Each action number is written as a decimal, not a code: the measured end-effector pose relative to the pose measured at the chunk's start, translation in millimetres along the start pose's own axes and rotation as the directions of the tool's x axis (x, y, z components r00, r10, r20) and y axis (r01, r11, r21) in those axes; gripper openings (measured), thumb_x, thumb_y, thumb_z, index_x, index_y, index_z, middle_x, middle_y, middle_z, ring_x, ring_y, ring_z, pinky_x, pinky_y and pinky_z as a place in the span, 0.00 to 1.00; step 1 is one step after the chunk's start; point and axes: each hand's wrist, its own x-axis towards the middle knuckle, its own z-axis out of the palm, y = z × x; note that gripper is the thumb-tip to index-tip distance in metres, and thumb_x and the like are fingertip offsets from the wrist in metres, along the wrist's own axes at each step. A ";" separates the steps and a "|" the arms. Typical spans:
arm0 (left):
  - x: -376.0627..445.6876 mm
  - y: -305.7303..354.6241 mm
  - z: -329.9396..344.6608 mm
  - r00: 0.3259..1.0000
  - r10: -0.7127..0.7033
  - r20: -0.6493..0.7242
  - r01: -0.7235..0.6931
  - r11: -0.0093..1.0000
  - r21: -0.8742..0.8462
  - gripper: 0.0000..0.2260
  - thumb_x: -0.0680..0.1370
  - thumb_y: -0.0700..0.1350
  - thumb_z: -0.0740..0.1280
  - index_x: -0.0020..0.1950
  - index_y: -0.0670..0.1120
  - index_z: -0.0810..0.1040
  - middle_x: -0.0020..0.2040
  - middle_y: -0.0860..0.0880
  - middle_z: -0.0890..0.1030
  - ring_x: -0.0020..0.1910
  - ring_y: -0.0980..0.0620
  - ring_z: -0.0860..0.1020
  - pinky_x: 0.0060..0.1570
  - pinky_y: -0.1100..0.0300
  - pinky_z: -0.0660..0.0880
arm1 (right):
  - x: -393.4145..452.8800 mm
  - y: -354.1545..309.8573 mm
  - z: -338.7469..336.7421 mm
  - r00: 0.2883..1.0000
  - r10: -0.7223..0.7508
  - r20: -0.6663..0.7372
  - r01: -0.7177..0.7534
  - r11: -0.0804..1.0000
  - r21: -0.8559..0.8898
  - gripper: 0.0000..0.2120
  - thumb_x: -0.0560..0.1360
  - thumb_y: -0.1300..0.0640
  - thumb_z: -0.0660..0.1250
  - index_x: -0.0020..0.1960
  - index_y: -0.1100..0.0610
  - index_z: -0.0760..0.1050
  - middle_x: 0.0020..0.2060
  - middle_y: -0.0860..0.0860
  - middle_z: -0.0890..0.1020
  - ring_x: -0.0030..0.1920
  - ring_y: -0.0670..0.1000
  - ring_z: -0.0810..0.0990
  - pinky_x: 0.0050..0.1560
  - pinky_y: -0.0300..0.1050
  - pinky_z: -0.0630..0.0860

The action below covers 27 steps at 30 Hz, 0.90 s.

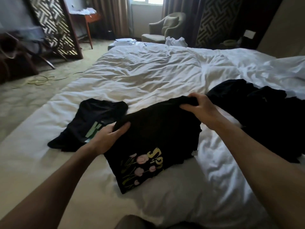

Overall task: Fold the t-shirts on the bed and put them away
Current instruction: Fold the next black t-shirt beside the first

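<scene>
A black t-shirt with a pink and yellow flower print (153, 139) lies in front of me on the white bed (148, 76). My left hand (108, 138) grips its left edge. My right hand (200, 107) grips its far right edge, bunching the cloth and lifting it a little. To the left lies another black t-shirt with green letters (92, 123), partly under my left hand. A pile of dark clothes (264, 119) sits at the right of the bed.
White cloth (176, 41) is heaped at the bed's far end near an armchair (165, 28). A wooden lattice screen (56, 27) and a desk (87, 17) stand at the left. Cords (42, 80) lie on the carpet.
</scene>
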 end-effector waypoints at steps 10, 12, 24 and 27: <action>-23.1 -49.3 -31.7 0.858 0.024 -0.512 0.000 0.999 0.047 0.10 0.81 0.49 0.65 0.48 0.61 0.85 0.41 0.69 0.82 0.48 0.67 0.80 0.50 0.66 0.76 | 93.1 -24.9 108.2 0.964 -0.040 0.263 0.049 0.998 -0.030 0.05 0.73 0.62 0.74 0.45 0.55 0.78 0.35 0.49 0.78 0.34 0.43 0.76 0.40 0.40 0.72; -13.9 -49.8 -36.5 0.856 -0.008 -0.516 -0.009 0.999 -0.032 0.09 0.77 0.54 0.67 0.40 0.67 0.83 0.41 0.64 0.84 0.43 0.66 0.81 0.45 0.65 0.77 | 125.2 -30.0 130.9 0.947 -0.053 0.318 0.074 0.996 -0.055 0.05 0.73 0.62 0.74 0.45 0.56 0.78 0.33 0.48 0.77 0.31 0.41 0.75 0.36 0.36 0.71; 31.1 -136.9 -132.5 0.576 -0.339 -0.744 0.234 0.940 -0.248 0.08 0.81 0.47 0.65 0.55 0.49 0.83 0.46 0.57 0.84 0.49 0.56 0.82 0.48 0.55 0.78 | 280.0 -81.8 326.9 0.722 -0.049 0.690 0.263 0.942 -0.208 0.10 0.74 0.57 0.73 0.53 0.59 0.79 0.45 0.55 0.80 0.47 0.52 0.80 0.49 0.46 0.75; 35.2 -146.8 -146.2 0.528 -0.423 -0.736 0.336 0.900 -0.277 0.08 0.82 0.47 0.64 0.54 0.49 0.82 0.43 0.58 0.81 0.48 0.54 0.80 0.46 0.57 0.75 | 290.1 -81.1 367.1 0.662 0.006 0.749 0.298 0.916 -0.270 0.11 0.74 0.55 0.73 0.55 0.55 0.78 0.47 0.51 0.79 0.50 0.52 0.78 0.48 0.43 0.75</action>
